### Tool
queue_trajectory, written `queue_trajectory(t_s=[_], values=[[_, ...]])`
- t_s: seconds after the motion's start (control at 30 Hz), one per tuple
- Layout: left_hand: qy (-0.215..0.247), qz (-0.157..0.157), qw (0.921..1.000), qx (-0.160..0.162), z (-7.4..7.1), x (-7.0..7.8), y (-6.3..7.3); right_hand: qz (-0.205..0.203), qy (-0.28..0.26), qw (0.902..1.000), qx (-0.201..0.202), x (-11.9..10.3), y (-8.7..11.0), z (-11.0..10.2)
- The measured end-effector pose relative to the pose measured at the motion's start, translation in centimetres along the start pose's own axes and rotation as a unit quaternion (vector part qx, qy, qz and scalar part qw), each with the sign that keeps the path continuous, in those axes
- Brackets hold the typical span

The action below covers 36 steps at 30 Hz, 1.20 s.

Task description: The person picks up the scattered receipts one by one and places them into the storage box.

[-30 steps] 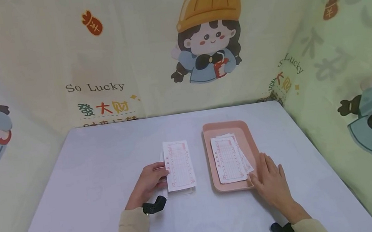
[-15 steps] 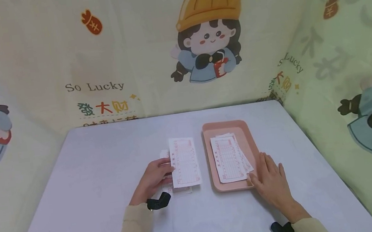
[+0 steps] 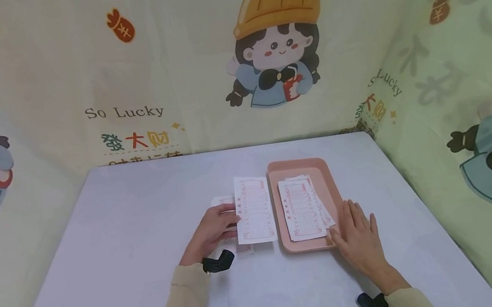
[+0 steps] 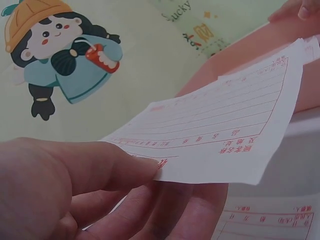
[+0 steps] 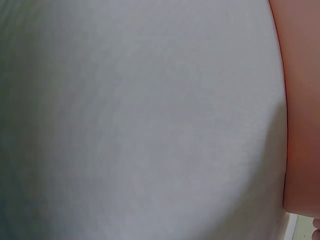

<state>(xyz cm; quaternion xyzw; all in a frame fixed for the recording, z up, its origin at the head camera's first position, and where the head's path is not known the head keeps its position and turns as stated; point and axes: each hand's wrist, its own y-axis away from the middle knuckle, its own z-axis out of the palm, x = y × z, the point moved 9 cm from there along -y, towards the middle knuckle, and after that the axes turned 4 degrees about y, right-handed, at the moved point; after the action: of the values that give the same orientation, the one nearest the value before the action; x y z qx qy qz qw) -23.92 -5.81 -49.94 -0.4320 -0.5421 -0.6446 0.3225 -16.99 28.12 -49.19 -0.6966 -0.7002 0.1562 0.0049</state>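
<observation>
Between thumb and fingers, my left hand [image 3: 211, 231] pinches the left edge of a white form slip [image 3: 254, 210] printed in red. The left wrist view shows the slip [image 4: 220, 125] raised off the table, with the thumb on top and fingers beneath. Below it lie other printed slips [image 3: 245, 250], partly hidden by the hand and the held slip. A pink tray [image 3: 276, 170] stands to the right, holding a loose pile of similar slips [image 3: 302, 210]. My right hand [image 3: 359, 239] rests with straight fingers against the tray's right side, near its front corner.
The white table [image 3: 141, 202] reaches back to a patterned cloth wall [image 3: 189, 68]. Another cloth wall [image 3: 453, 112] runs along the right side. A black wrist camera [image 3: 219, 262] sits on the left wrist, another camera [image 3: 372, 304] on the right.
My left hand has carried the pinched slip rightward and slightly up, close to the tray's left edge, uncovering more of the slips below. The right hand and tray have stayed put.
</observation>
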Motion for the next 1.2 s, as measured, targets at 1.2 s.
queue_trajectory(t_s=[1.2], values=[[0.016, -0.003, 0.9983, -0.055, 8.8, 1.7, -2.0, 0.012, -0.015, 0.9998, -0.006, 0.1, 0.0, 0.1]])
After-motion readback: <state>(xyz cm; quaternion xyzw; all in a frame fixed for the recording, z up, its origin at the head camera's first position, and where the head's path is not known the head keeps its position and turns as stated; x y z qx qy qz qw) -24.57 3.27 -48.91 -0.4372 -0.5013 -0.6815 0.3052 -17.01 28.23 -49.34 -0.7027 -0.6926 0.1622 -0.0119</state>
